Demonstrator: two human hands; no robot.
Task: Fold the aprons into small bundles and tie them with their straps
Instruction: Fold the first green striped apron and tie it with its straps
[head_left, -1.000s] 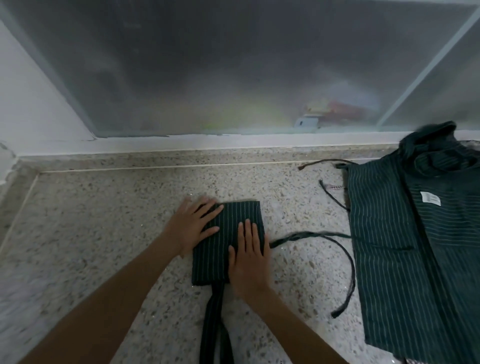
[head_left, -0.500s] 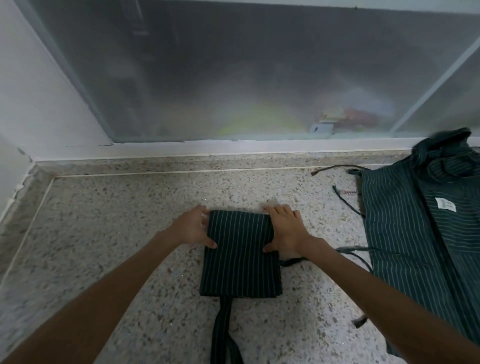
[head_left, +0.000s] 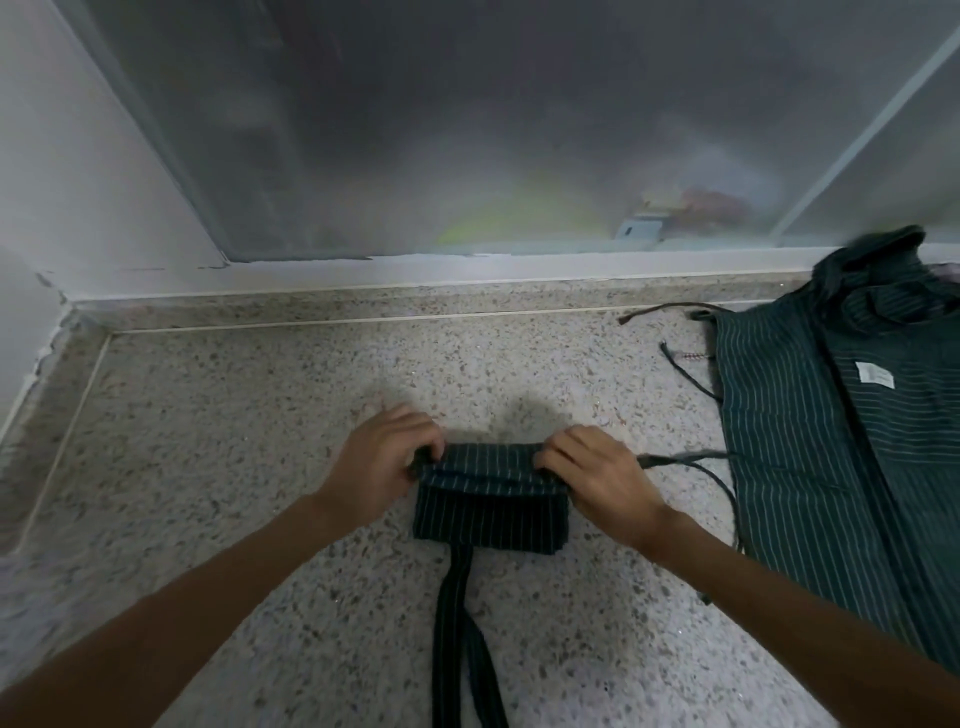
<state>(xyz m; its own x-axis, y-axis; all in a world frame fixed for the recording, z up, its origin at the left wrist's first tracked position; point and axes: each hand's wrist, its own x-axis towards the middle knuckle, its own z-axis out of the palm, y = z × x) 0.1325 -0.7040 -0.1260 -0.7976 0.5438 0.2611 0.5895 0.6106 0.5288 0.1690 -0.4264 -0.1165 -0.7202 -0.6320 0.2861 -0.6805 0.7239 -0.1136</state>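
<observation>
Both hands — left hand, right hand — pinched the folded apron at its far edge; soft, light cloth, best rolled by its corners.

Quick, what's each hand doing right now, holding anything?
Left hand: grips the far left edge of the folded apron.
Right hand: grips its far right edge.

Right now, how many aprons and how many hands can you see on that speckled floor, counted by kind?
Folded aprons: 1, the striped bundle, its far edge gripped by both hands
Unfolded aprons: 1, the spread apron at the right
Hands: 2, the left hand and the right hand
Total: 4
</observation>
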